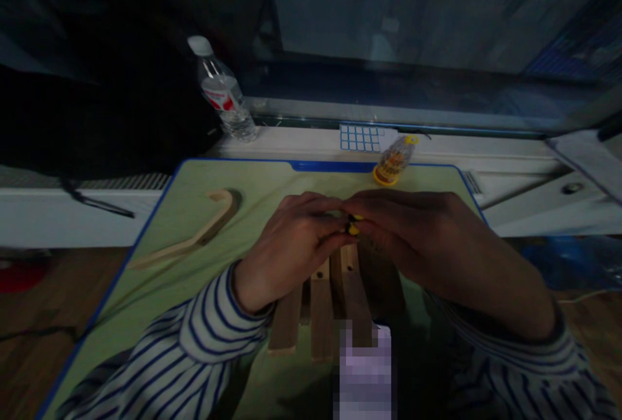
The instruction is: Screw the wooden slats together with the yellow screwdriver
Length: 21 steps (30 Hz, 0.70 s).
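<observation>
My left hand [291, 238] and my right hand [413, 232] meet over the green mat [204, 180], fingers closed together. Between their fingertips shows a small yellow and black object [353, 224], which looks like a screwdriver handle; both hands pinch it. Right beneath the hands lie wooden slats [330, 303] side by side, with small holes near their far ends. The hands cover the slats' far ends. Striped sleeves cover both forearms.
A curved wooden piece [194, 232] lies on the mat's left part. A yellow screwdriver bit set [392, 162] stands at the mat's far edge, next to a blue grid card [360, 137]. A water bottle [223, 93] stands on the white ledge at back left.
</observation>
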Tool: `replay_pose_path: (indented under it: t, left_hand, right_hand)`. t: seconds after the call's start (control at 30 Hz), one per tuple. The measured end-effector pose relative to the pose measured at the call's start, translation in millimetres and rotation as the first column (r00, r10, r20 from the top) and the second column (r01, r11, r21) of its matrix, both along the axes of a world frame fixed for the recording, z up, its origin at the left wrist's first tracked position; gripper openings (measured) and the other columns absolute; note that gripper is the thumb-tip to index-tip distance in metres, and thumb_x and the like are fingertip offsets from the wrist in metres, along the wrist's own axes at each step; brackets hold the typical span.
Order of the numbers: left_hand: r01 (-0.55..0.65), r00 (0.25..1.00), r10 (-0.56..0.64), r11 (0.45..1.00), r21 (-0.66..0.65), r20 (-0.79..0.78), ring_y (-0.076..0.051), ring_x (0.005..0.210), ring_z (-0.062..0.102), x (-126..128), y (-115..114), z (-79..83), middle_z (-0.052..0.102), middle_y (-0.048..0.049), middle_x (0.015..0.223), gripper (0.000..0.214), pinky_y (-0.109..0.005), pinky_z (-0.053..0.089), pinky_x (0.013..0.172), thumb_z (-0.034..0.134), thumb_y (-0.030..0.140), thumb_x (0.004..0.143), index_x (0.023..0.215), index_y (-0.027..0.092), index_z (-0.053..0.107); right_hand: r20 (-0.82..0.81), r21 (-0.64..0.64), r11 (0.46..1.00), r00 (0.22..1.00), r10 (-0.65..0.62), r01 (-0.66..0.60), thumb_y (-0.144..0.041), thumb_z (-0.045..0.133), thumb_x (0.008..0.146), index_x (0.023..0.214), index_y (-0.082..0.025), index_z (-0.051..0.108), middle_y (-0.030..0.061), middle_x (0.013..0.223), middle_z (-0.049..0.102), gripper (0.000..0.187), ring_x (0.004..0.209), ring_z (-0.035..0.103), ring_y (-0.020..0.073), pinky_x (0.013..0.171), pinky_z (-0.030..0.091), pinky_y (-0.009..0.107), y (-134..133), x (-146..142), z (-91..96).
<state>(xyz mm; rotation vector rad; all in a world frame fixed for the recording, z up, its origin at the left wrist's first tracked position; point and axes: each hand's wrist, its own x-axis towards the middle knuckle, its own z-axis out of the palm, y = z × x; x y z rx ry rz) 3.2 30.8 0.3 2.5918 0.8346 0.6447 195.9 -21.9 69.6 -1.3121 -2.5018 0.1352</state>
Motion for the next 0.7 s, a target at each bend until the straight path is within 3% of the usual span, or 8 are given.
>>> replay_pose_path:
  t: [0.27,0.7]
  left_hand:
    - [0.019,1.000,-0.020,0.999,-0.029,-0.021,-0.023,0.106,0.057,-1.1,-0.5,2.2,0.066,-0.0004,0.114,0.016,-0.040,0.043,0.090,0.059,0.030,0.091,0.102,0.027,0.070]
    - [0.048,0.998,-0.051,0.996,-0.071,-0.036,-0.023,0.107,0.056,-3.0,-1.8,5.2,0.065,0.0006,0.111,0.015,-0.039,0.042,0.089,0.055,0.030,0.093,0.097,0.026,0.069]
  right_hand:
    - [0.023,0.002,1.000,0.999,-0.025,0.025,-0.016,0.053,0.091,0.118,-0.020,0.059,0.0056,0.114,0.070,0.028,0.094,0.069,0.0204,0.083,0.055,0.034,-1.3,1.4,-0.2]
    - [0.062,0.005,0.999,0.997,-0.051,0.050,-0.020,0.054,0.092,0.115,-0.022,0.058,0.0021,0.101,0.072,0.024,0.080,0.070,0.0195,0.067,0.054,0.032,-2.4,-1.8,1.2]
